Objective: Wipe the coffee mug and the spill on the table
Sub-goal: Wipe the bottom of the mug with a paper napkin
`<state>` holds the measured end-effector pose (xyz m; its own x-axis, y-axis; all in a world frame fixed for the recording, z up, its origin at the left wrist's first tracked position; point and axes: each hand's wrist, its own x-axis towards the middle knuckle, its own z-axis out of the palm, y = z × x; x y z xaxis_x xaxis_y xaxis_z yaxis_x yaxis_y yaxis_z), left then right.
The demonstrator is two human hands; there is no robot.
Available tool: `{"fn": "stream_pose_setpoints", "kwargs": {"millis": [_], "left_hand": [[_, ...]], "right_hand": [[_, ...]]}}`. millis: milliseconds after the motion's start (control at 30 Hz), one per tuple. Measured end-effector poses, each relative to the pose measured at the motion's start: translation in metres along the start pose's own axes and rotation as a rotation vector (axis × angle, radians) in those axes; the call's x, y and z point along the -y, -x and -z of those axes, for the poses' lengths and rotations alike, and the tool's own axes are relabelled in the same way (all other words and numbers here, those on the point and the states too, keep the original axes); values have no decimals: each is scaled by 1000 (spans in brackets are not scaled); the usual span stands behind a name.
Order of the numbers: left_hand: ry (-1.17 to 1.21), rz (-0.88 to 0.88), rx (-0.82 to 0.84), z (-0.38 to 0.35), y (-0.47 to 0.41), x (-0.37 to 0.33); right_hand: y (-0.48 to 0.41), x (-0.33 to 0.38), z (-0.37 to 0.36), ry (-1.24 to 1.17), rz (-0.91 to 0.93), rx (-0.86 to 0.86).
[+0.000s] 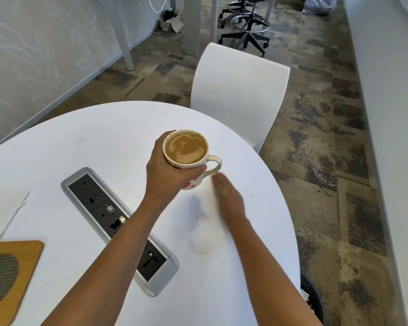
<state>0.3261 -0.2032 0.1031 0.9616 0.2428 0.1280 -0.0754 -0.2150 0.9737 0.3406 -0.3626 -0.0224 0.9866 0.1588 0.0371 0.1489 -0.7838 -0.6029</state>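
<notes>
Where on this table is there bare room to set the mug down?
The widest bare patch for the mug is the far table top, between the socket panel and the rim by the white chair. The near left is crowded by a paper sheet and wooden board. Right of the panel, the right hand and a blurred white cloth take the space.

The round white table [80, 142] has a grey socket panel [118, 229] set into its top. Left of the panel's far end lies a white sheet [3, 203]. Left of its near end lies a wooden board [21, 260] with a mesh oval. Right of the panel lies a blurred white wad [203, 241] and a dark speck [197, 217].
</notes>
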Motion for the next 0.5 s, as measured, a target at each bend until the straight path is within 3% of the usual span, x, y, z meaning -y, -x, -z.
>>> {"fn": "stream_pose_setpoints", "kwargs": {"millis": [133, 300, 500], "left_hand": [[-7, -2, -11, 5, 1, -1], [8, -15, -3, 6, 5, -5], [7, -49, 2, 4, 15, -14]], "right_hand": [[13, -46, 24, 30, -317, -155], [42, -36, 16, 26, -443, -280], [72, 29, -22, -136, -108, -2]]}}
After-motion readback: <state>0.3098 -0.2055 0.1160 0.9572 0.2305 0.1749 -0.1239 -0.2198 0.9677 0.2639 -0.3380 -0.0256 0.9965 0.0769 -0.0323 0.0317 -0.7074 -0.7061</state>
